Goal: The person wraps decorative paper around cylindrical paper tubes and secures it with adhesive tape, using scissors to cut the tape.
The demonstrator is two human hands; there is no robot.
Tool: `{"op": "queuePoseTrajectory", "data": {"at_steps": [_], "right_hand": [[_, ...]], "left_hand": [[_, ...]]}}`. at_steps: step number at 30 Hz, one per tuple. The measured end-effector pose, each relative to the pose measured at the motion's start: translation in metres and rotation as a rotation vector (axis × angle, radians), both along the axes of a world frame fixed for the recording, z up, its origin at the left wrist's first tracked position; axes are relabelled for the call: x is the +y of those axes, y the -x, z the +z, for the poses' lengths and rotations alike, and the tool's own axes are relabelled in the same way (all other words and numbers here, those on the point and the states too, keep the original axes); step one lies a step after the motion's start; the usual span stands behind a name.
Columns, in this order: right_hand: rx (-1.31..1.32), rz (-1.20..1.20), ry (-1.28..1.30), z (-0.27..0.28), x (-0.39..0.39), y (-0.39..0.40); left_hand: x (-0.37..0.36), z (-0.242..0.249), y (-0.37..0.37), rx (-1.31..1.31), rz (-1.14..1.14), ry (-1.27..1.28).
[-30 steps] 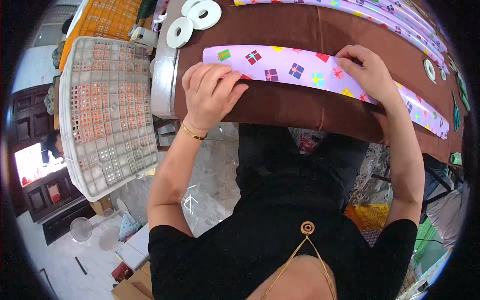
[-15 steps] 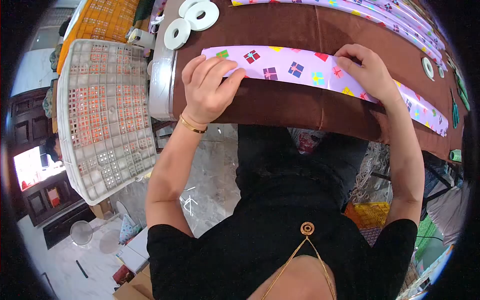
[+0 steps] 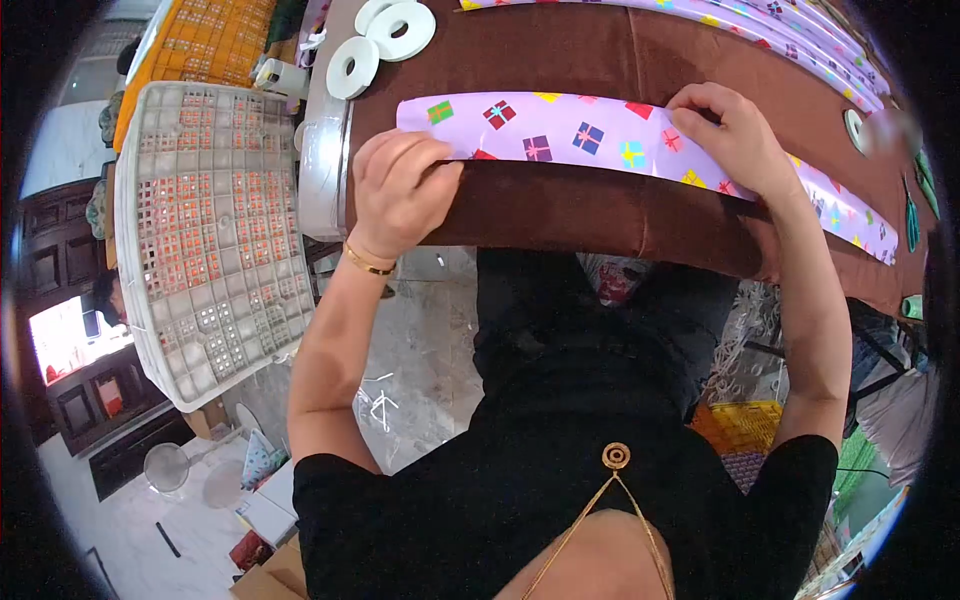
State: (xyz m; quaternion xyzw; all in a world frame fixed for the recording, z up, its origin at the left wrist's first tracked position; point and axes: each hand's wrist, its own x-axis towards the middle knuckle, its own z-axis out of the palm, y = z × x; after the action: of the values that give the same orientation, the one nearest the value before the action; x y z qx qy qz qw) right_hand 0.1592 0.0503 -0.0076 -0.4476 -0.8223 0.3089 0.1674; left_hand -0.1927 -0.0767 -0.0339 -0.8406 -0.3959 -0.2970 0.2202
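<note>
A long lilac strip with coloured gift-box prints [image 3: 590, 135] lies across the brown cloth, looking folded or rolled. My left hand [image 3: 405, 190] is at the strip's left end, its fingers curled together at the lower edge; whatever they pinch is too small to make out. Around the middle-right of the strip, my right hand [image 3: 730, 135] has its thumb and fingers bent over the strip, holding it. White tape rolls [image 3: 352, 68] lie beyond my left hand, near the table's left edge.
More lilac printed rolls [image 3: 730, 28] lie along the far side of the brown-covered table [image 3: 560, 215]. A white plastic crate [image 3: 220, 230] stands at the left. Green-handled scissors [image 3: 911, 222] and another white tape roll [image 3: 855, 130] are at the right.
My left hand has moved slightly left and down, and its fingers have curled in more. A blurred shape now shows at the table's right side.
</note>
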Motion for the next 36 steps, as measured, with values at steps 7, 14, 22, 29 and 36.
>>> {"op": "queuePoseTrajectory", "data": {"at_steps": [7, 14, 22, 29, 36], "right_hand": [[-0.013, 0.025, 0.018, -0.001, 0.003, 0.000], [-0.099, 0.022, 0.008, 0.003, 0.002, 0.002], [-0.113, -0.055, -0.066, -0.004, -0.001, -0.002], [-0.076, -0.054, -0.052, -0.005, -0.001, -0.003], [-0.164, -0.054, -0.013, -0.001, -0.002, -0.001]], "left_hand": [[-0.008, 0.000, -0.003, -0.015, 0.130, 0.003], [0.009, 0.004, -0.012, 0.025, 0.042, -0.003], [-0.002, 0.030, -0.031, -0.041, 0.008, 0.265], [0.068, 0.055, -0.121, -0.271, -0.010, 0.569], [0.104, 0.047, -0.150, -0.079, -0.142, 0.851]]}}
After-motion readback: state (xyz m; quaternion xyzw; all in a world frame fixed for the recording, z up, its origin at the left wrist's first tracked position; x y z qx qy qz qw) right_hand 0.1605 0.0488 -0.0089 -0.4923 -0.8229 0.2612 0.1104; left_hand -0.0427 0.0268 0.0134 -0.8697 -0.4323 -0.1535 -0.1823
